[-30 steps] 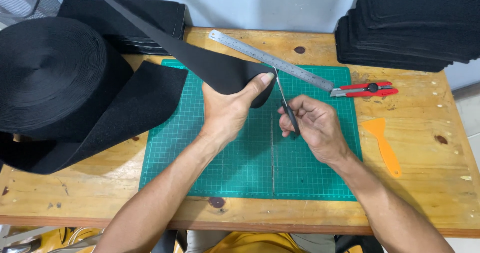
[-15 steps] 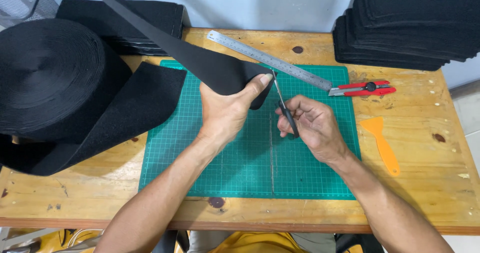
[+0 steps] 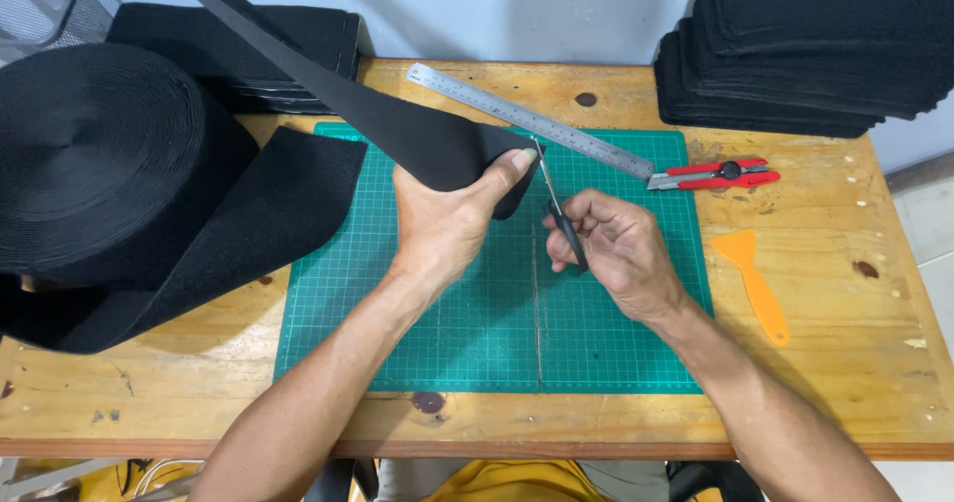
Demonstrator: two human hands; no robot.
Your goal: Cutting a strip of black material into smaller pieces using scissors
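Barely anything has shifted: left hand [image 3: 442, 226] still pinches the black strap [image 3: 417, 144] end over the green mat [image 3: 596, 343], right hand [image 3: 611, 249] closed on scissors [image 3: 558, 209] beside it. Strap looks soft, floppy; best gripped near the cut.

Small craft workshop — wooden workbench [image 3: 845, 363] with green cutting mat [image 3: 447, 333], steel ruler [image 3: 527, 119], utility knife [image 3: 717, 174], stacked black fabric pieces [image 3: 815, 45].
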